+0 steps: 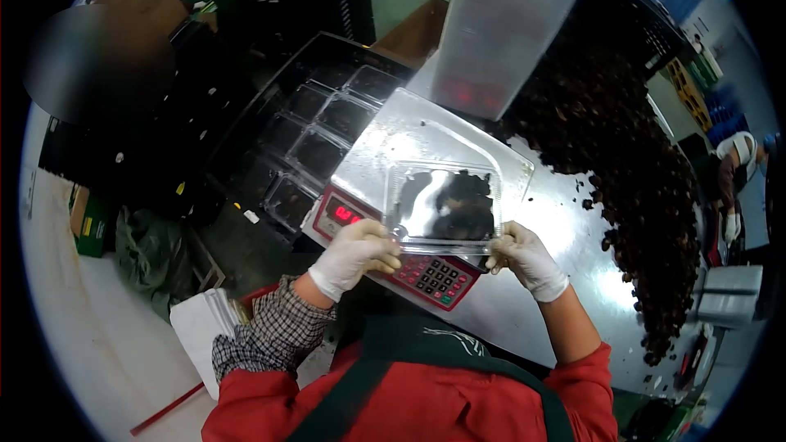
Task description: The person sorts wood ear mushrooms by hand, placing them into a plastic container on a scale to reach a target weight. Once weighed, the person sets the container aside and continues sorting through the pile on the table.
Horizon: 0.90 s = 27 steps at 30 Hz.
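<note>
A clear plastic container (403,211) with dark pieces inside was held up in front of the wearer, over the near part of the scale's metal plate (385,131); whether it touched the plate could not be told. The left hand (354,259), in a white glove, had its fingers closed on the container's near left corner. The right hand (528,260), gloved too, pinched the near right corner between thumb and fingers. Beneath and nearer the wearer were the scale's keypad (438,280) and, to the left, its lit red display (344,213), the digits partly unreadable.

Beyond the plate rose a tall translucent stack (508,24). On the left, open clear trays (315,151) sat in rows on a dark surface. To the right, a large heap of dark pieces (594,115) spread over the shiny metal bench (532,319). At the far right edge, another person (729,172) leaned beside a grey bin (730,293).
</note>
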Available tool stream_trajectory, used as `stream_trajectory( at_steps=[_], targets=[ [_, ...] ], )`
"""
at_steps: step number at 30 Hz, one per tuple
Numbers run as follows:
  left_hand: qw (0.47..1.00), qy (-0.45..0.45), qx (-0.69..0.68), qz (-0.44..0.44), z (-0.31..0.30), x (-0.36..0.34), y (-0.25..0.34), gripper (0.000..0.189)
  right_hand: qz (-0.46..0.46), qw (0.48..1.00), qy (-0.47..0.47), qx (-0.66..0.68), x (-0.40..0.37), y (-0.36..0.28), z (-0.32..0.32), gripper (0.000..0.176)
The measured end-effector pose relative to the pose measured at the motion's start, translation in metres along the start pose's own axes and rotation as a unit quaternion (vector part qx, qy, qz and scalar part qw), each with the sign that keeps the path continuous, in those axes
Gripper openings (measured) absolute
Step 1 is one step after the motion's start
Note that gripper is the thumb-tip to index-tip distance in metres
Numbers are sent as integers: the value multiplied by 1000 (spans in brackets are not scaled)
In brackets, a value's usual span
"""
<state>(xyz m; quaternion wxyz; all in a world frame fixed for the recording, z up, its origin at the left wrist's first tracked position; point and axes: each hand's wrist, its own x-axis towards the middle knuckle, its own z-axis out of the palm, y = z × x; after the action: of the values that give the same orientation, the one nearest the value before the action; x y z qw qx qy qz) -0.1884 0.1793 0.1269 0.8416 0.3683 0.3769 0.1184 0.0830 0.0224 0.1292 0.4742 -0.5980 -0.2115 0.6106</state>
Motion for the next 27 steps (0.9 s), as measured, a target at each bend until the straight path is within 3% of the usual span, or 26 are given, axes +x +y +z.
stream_trajectory(
  at_steps=[2, 7, 10, 13, 14, 18, 20, 21, 22, 24, 25, 27],
  targets=[
    [1000, -7, 8, -28, 3, 4, 2, 13, -1, 997, 7, 75, -1, 6, 2, 14],
    [997, -34, -57, 48, -16, 14, -8, 12, -46, 994, 8, 99, 0, -7, 22, 20],
    [986, -24, -39, 162, -24, 3, 7, 12, -100, 994, 29, 14, 9, -32, 46, 16],
    [953, 38, -5, 301, -33, -16, 32, 15, -202, 979, -8, -32, 35, -47, 74, 15],
    [945, 73, 36, 316, -39, -25, 45, 16, -238, 971, -29, -19, 43, -55, 87, 14],
    [910, 123, -31, 396, -81, -46, 77, 6, -280, 955, -57, -80, 62, -80, 157, 15],
    [912, 36, -77, 400, -132, -53, 82, 7, -307, 943, -115, -58, 69, -75, 177, 20],
    [909, 78, -59, 406, -132, -59, 91, 6, -372, 905, -66, -194, 68, -76, 174, 39],
    [901, 137, -46, 408, -156, -60, 96, 5, -347, 906, -7, -243, 57, -87, 169, 54],
    [893, 224, 57, 385, -212, -63, 101, 4, -385, 901, 62, -193, 50, -94, 131, 63],
    [871, 327, 125, 344, -213, -61, 105, 7, -389, 895, 107, -190, 46, -95, 105, 61],
    [857, 364, 227, 286, -254, -41, 100, 9, -361, 897, 184, -180, 24, -92, 55, 56]
  ],
)
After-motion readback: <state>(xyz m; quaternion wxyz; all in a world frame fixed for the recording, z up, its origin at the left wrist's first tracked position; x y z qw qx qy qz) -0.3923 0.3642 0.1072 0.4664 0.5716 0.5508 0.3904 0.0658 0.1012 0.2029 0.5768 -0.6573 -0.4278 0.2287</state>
